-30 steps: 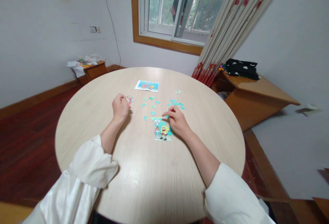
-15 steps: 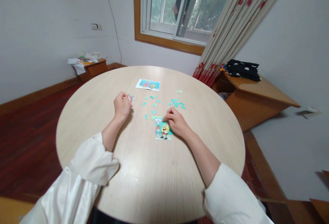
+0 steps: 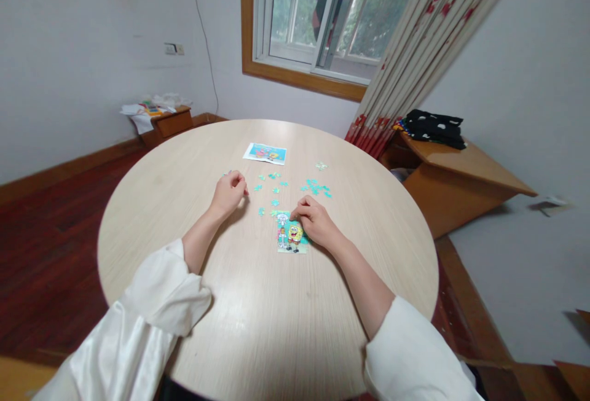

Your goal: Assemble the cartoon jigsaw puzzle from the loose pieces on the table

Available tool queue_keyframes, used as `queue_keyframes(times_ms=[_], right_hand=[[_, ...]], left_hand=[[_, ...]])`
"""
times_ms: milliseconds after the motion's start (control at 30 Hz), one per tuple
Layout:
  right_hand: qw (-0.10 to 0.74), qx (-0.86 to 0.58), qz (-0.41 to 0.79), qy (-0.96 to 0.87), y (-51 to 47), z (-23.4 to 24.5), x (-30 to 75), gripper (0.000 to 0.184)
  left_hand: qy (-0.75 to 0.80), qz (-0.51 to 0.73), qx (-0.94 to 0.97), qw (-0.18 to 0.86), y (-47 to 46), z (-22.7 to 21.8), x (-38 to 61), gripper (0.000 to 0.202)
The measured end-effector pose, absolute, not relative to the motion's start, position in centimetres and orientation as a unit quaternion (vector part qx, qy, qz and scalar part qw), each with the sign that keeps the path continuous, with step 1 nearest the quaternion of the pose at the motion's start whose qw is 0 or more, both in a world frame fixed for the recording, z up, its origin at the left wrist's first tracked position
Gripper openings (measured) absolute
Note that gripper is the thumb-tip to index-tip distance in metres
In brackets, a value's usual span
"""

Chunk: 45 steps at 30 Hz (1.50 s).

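A partly joined jigsaw puzzle [image 3: 283,238] lies flat, showing a yellow square cartoon figure beside a pale, thin one. At its upper right edge my right hand [image 3: 316,220] is closed, fingertips bent down onto the puzzle and covering that corner. My left hand [image 3: 229,194] is up and to the left of it, just above the tabletop, thumb and fingers pinched together. Whatever it may hold is too small or hidden to make out. Loose blue-green jigsaw pieces [image 3: 275,203] are scattered between and beyond the hands.
More blue-green pieces [image 3: 316,187] form a cluster on the right, with a pale green group [image 3: 321,166] behind. A picture sheet [image 3: 265,153] lies at the back of the round wooden table [image 3: 258,327]. Side cabinets, one bearing dark cloth [image 3: 436,128], stand past the table.
My left hand has shifted a little right and nearer, away from the pink pieces, which it now mostly hides. My right hand stays at the puzzle's upper right edge.
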State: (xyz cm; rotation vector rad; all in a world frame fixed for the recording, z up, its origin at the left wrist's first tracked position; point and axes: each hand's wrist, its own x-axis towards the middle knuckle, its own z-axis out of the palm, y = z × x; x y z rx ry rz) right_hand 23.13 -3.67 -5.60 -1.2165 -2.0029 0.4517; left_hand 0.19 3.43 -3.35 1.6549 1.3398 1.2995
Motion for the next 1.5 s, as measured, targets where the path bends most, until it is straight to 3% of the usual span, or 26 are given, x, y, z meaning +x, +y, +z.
queue_keyframes(times_ms=[300, 500, 833, 1500], right_hand=[[0.366, -0.480, 0.183, -0.776, -3.8, -5.4, 23.1, 0.035], [0.361, -0.485, 0.186, -0.774, -3.8, -5.2, 22.9, 0.034], [0.356, -0.491, 0.189, -0.772, -4.0, -5.0, 22.8, 0.033], [0.364, -0.485, 0.191, -0.772, -4.1, -5.1, 22.7, 0.033]], left_hand=[[0.425, 0.360, 0.752, 0.354, 3.0, -3.8, 0.1, 0.006], [0.413, 0.272, 0.796, 0.348, 2.5, -3.9, 0.1, 0.028], [0.433, 0.258, 0.809, 0.303, 2.4, -3.7, 0.1, 0.012], [0.478, 0.307, 0.792, 0.223, 3.6, -4.6, -0.3, 0.013]])
